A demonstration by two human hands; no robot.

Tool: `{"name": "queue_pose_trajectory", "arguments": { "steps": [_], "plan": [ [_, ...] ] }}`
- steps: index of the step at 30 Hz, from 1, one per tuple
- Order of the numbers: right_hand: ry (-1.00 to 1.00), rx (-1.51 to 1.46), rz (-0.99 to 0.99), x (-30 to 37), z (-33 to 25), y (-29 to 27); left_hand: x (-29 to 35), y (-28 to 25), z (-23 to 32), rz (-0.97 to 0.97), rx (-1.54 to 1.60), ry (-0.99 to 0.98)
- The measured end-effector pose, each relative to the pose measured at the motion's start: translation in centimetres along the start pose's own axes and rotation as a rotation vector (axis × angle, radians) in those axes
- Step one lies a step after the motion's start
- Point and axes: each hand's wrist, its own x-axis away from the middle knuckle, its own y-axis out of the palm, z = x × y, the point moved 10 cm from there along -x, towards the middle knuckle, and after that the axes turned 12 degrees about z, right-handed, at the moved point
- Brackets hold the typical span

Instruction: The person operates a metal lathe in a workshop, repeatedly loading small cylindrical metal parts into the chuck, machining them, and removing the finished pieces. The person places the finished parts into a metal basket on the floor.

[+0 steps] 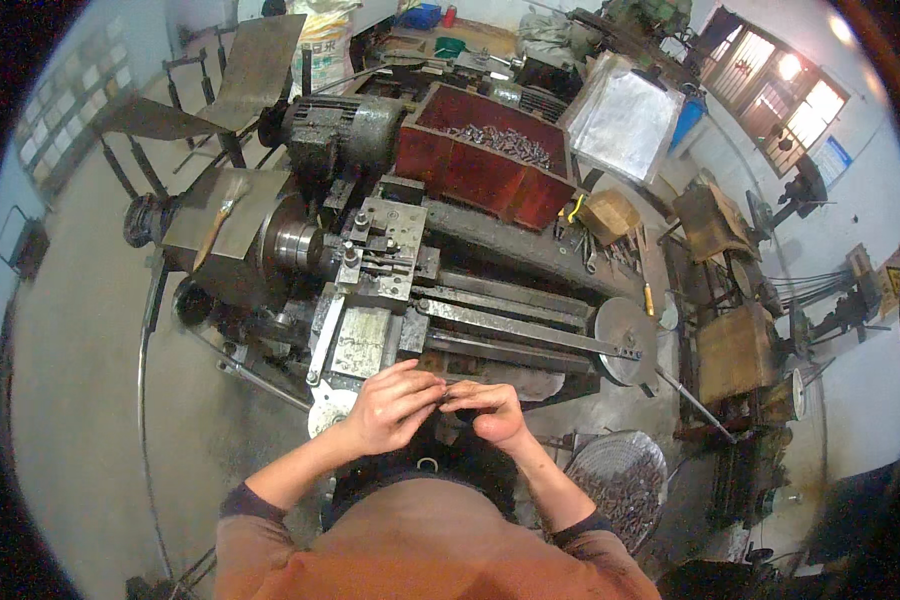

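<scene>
Close in front of my body, my left hand (395, 408) and my right hand (487, 408) meet fingertip to fingertip. Both are closed in a pinch at the same spot. Whatever lies between the fingertips is too small and dark to name. Just beyond my left hand is the lathe's metal slide (363, 340), with a tool post (353, 255) farther along it. To the left of the post sits the round steel chuck (295, 243). A long flat steel bar (520, 328) runs right to a round metal disc (625, 340).
Behind the lathe stands a dark red bin (470, 185) holding many small metal parts. A round basket (615, 460) of similar parts is at lower right. A brush (220, 222) lies on the headstock. Wrenches (590, 255) and a cardboard box (610, 215) rest right of the bin.
</scene>
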Motion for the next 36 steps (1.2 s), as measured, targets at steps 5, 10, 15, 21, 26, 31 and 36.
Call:
{"name": "queue_pose_trajectory", "arguments": {
  "steps": [5,10,15,21,26,31,36],
  "plan": [
    [0.023,0.154,-0.019,-1.0,0.1,-1.6,0.7,-0.6,-0.3,-0.109,-0.142,0.041],
    [-0.060,0.509,0.061,-8.2,-1.1,-9.0,1.8,-5.1,-2.8,-0.084,-0.339,-0.046],
    [-0.213,0.690,0.377,-20.4,-4.0,-17.7,2.8,-10.4,-4.6,0.073,-0.501,-0.129],
    [-0.312,0.543,0.398,-16.4,-0.7,-13.7,5.5,-12.9,-9.5,0.064,-0.605,-0.316],
    [-0.084,0.504,0.389,-3.0,1.9,-12.1,13.8,-15.0,-17.0,0.034,-0.580,-0.761],
    [0.395,0.559,0.726,14.8,3.9,-23.8,13.1,-13.9,-18.2,0.051,-0.553,-0.899],
    [0.567,1.481,0.950,34.8,0.0,-35.9,12.9,-14.0,-19.7,-0.083,-0.619,-0.796]
  ]
}}
